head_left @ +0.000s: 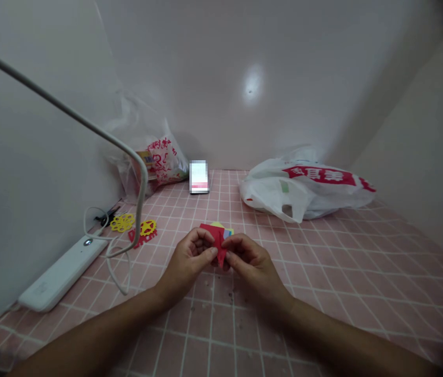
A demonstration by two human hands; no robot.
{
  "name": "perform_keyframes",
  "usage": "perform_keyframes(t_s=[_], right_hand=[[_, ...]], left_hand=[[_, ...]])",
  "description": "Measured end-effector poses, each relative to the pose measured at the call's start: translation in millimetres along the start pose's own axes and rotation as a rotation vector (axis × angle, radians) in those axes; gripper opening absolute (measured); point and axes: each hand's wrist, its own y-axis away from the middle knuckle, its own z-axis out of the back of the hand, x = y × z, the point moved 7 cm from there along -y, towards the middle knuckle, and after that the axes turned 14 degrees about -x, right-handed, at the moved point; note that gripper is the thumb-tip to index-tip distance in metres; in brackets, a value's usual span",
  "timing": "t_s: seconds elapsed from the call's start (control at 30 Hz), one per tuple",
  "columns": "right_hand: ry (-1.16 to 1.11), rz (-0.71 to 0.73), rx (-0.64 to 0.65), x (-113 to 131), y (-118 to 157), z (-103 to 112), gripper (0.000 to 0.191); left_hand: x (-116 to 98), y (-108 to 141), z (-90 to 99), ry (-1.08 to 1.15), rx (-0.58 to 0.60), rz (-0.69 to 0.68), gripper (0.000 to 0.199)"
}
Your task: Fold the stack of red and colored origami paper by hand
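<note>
Between my two hands is a small folded piece of red paper, pinched near the middle of the tiled surface. My left hand grips its left side between thumb and fingers. On the other side, my right hand pinches the right edge, its fingertips close to those of the left. Just behind the hands lies a small stack of coloured paper, with red, yellow and blue showing; the hands partly cover it.
A phone leans at the back wall, between a clear bag and a white plastic bag. Yellow paper cutouts and a red cutout lie left. A white power strip and looping cable are nearer.
</note>
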Motion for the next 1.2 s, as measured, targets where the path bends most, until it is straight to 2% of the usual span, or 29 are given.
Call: perform_keyframes(t_s=[0.2,0.4,0.47,0.63,0.87,1.0,1.2], right_hand=[[-0.088,-0.077,0.028,-0.4,1.0,-2.8,0.02],[-0.037,-0.154,0.051,-10.1,-1.5,-1.1,0.024],[-0.024,-0.176,0.037,-14.0,-2.0,0.2,0.025],[-0.032,-0.198,0.029,-19.7,-2.0,1.6,0.022],[-0.006,-0.213,0.023,-19.1,-2.9,0.9,0.018],[0.013,-0.205,0.021,-17.8,-3.9,1.5,0.018],[0.0,-0.216,0.055,-18.0,-1.8,-0.6,0.019]], left_hand=[[-0.7,-1.1,0.1,-0.025,-0.013,-0.009,0.018],[-3.5,-1.3,2.0,-0.082,-0.042,-0.045,0.019],[-0.3,-2.2,3.2,-0.081,-0.05,-0.018,0.02],[11.8,-3.1,2.3,-0.125,0.003,0.085,0.018],[14.3,-3.3,2.5,-0.122,-0.011,0.109,0.02],[15.5,-2.5,0.9,-0.17,0.031,0.114,0.023],[12.4,-1.9,1.6,-0.209,0.044,0.06,0.025]])
